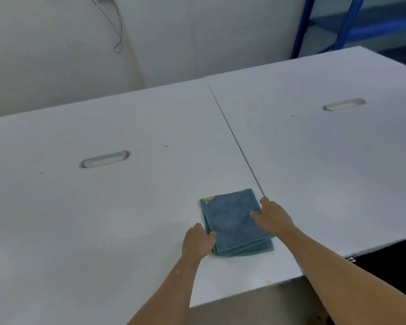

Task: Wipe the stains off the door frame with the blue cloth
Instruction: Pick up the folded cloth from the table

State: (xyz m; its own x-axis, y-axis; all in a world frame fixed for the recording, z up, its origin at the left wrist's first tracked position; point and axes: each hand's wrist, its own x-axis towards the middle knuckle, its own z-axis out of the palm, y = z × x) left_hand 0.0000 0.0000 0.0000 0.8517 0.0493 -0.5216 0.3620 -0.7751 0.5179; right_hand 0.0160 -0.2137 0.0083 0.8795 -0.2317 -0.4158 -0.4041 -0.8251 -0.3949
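Neatly folded blue cloth (230,216) on panel (127,219)

Folded blue cloth (230,219), sq., flat on white panel (127,219), yellowish stain at far-left corner

Left hand (198,241): knuckles up, fingers curled, gripping the near left edge of the blue cloth (230,214).
Right hand (273,218): palm down, thumb and forefinger stretched out, resting on the cloth's right edge.
Forearms: both bare, reaching forward.
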